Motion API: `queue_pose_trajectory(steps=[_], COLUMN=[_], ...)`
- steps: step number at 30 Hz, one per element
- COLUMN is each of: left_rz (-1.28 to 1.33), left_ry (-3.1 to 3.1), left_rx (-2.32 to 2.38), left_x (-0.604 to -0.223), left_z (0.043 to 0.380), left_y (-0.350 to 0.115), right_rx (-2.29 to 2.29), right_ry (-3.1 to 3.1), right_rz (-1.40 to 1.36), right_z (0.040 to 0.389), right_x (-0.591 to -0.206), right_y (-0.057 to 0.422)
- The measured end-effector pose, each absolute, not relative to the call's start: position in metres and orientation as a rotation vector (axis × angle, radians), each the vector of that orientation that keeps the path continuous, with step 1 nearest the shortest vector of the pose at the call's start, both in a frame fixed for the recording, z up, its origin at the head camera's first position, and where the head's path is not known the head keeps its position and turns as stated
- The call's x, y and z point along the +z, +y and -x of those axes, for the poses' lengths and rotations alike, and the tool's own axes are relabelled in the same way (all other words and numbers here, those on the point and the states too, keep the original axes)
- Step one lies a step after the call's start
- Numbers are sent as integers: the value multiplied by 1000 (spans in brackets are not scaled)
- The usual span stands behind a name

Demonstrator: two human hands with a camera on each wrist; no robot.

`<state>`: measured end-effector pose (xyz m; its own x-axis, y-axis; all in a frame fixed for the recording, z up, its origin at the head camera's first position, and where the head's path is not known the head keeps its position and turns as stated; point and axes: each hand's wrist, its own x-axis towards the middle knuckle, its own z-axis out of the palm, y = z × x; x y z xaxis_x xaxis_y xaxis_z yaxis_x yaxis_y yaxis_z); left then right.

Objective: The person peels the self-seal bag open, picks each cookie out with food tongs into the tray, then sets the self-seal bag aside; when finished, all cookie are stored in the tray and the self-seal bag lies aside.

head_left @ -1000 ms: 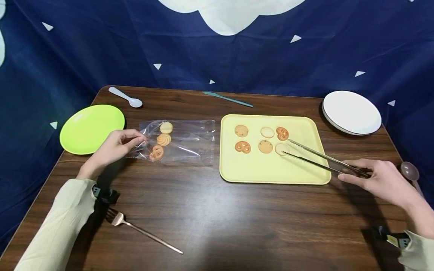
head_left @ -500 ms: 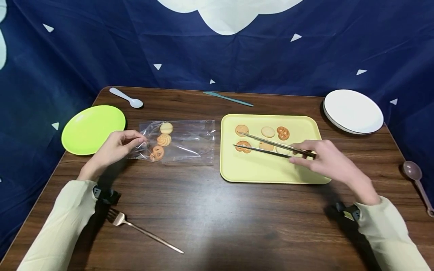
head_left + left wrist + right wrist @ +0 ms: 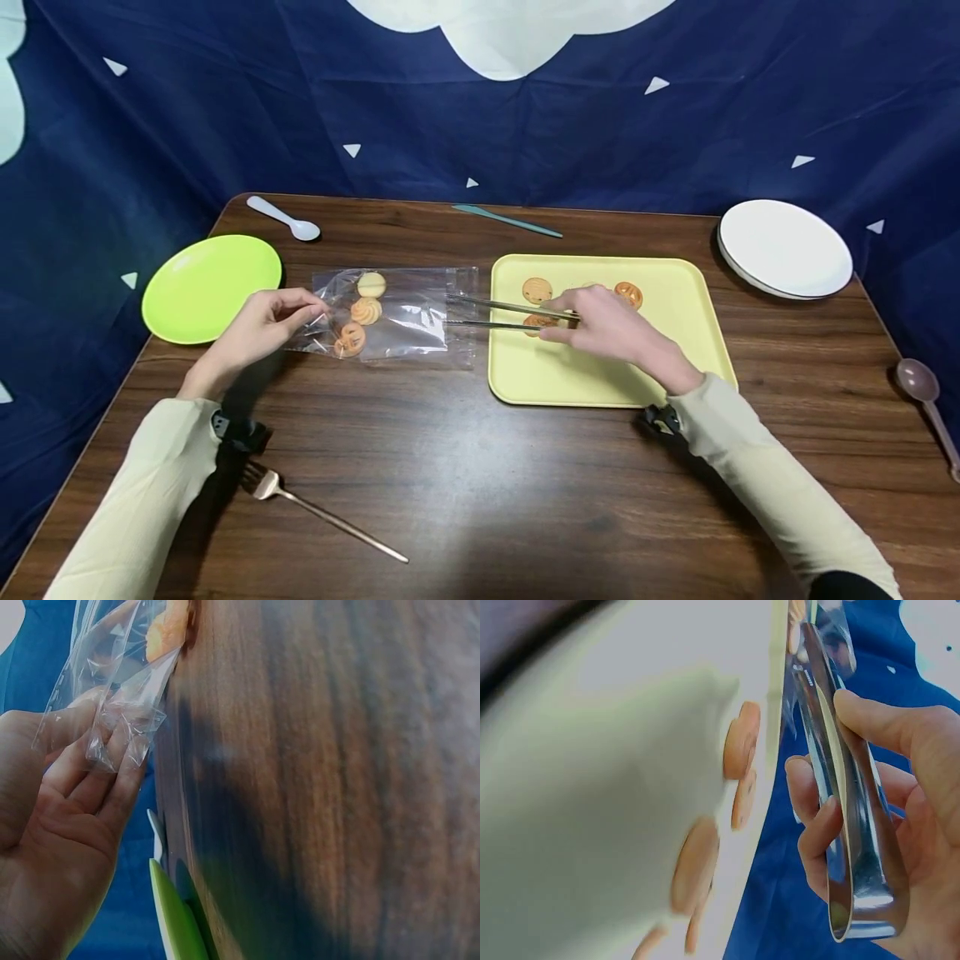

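A clear plastic bag [image 3: 405, 287] lies on the table with a round cookie [image 3: 371, 284], a swirled cookie [image 3: 366, 311] and a pretzel cookie [image 3: 349, 340] inside. My left hand [image 3: 258, 329] pinches the bag's left end between thumb and fingers; the left wrist view shows the crinkled film [image 3: 112, 731] there. My right hand [image 3: 611, 332] holds metal tongs [image 3: 510, 307], whose spread tips lie at the right end of the bag, no cookie visible between them. Whether the tips are inside or over the film, I cannot tell. Below that hand, several cookies [image 3: 537, 290] sit on a yellow tray [image 3: 570, 387], some hidden.
At the left edge lies a green plate [image 3: 210, 287], near a pale spoon [image 3: 288, 221]. A teal knife [image 3: 506, 221] lies at the back. White dishes [image 3: 783, 250] stand back right, a brown spoon [image 3: 918, 383] at the right edge. A fork [image 3: 330, 517] lies in front.
My right hand has swept left across the tray with the tongs, from the tray's right side to the bag's right end. The left hand has kept its pinch on the bag.
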<state>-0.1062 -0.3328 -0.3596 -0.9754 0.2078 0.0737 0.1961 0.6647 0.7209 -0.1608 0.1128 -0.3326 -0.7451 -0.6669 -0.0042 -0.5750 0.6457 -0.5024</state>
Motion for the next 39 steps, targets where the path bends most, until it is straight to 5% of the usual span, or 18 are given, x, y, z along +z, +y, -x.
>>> queue_pose_trajectory(steps=[18,39], left_rz=[-401,-397], left_ry=[2858,2862], left_rx=[1257,1281], left_x=[-359,-363], left_z=[115,116], left_y=[-329,-331], right_rx=[-652,-564], right_ry=[2610,2622], right_rz=[1019,996], right_z=[176,173], right_x=[-334,-330], right_y=[24,18])
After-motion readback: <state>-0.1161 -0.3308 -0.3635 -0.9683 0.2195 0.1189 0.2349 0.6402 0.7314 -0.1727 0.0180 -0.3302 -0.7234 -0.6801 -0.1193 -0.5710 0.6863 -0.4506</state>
